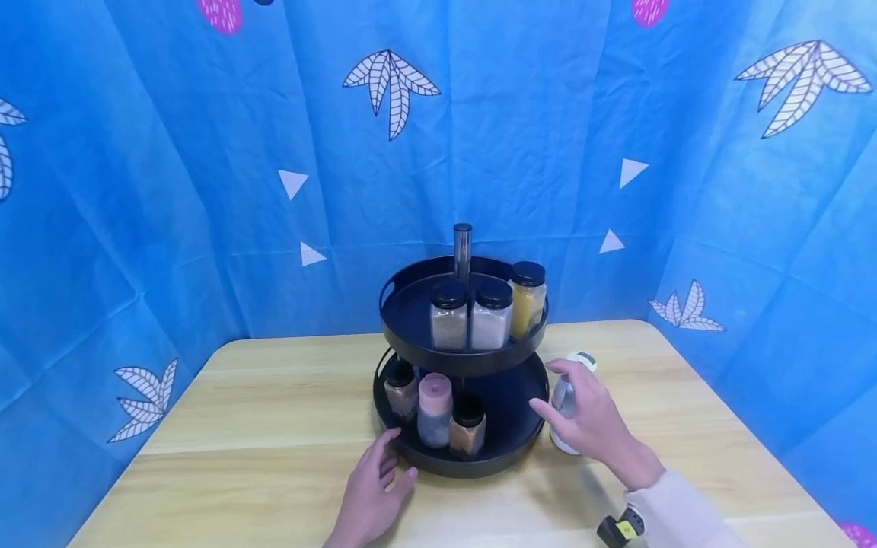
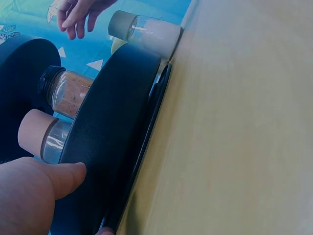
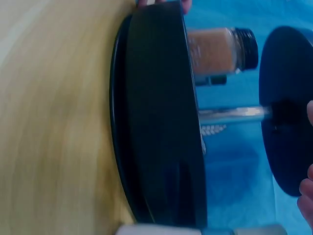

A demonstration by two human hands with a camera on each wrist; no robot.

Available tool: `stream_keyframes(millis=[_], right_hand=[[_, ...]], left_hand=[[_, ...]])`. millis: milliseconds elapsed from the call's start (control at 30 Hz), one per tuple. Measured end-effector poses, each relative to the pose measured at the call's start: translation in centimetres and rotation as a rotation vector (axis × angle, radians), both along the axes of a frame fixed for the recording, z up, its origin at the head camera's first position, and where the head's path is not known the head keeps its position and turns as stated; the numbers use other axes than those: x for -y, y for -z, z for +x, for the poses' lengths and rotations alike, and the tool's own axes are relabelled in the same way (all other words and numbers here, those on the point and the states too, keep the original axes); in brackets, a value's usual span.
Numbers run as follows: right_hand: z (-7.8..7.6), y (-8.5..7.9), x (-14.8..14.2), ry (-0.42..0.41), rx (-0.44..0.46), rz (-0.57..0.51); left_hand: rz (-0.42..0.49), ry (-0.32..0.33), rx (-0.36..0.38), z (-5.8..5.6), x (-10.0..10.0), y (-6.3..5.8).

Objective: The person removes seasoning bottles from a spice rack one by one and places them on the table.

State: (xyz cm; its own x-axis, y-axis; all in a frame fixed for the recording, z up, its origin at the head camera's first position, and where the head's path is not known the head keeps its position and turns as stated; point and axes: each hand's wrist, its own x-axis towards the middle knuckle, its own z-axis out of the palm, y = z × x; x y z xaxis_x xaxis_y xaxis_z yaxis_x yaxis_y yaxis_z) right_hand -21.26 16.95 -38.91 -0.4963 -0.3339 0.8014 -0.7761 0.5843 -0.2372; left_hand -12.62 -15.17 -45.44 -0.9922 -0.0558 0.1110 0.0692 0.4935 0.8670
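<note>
A black two-tier turntable rack stands on the table, its lower tray [image 1: 503, 457] below its upper tray [image 1: 411, 335]. My left hand [image 1: 373, 491] is at the lower tray's front left, loosely bent fingers touching the rim. Close to it in that tray are a pink-lidded jar [image 1: 435, 411], a black-lidded jar of reddish-brown spice [image 1: 467, 430] and another black-lidded jar [image 1: 401, 392]. To the rack's right, my right hand [image 1: 589, 415] hovers with thumb and fingers apart. Behind it a pale-lidded glass jar [image 2: 154, 36] with whitish contents stands on the table, partly hidden in the head view.
On the upper tray stand black-lidded jars: a greyish one [image 1: 448, 320], a white one [image 1: 491, 320] and a yellow one [image 1: 527, 301]. The rack's metal post [image 1: 462, 247] rises above them. A blue patterned curtain [image 1: 370, 190] surrounds the wooden table [image 1: 274, 411] at the back and sides.
</note>
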Motion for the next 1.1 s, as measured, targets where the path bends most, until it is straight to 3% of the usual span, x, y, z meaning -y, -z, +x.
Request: stream_keyframes(millis=[267, 800, 1100], right_hand=[[0.3, 0.0, 2.5, -0.019, 0.096, 0.042], [0.2, 0.8, 6.4, -0.102, 0.299, 0.013], [0.5, 1.4, 7.3, -0.15, 0.372, 0.023]], left_hand=[[0.01, 0.019, -0.033, -0.3, 0.0, -0.1], [-0.006, 0.003, -0.029, -0.5, 0.0, -0.3], [0.005, 0.003, -0.005, 0.1, 0.1, -0.4]])
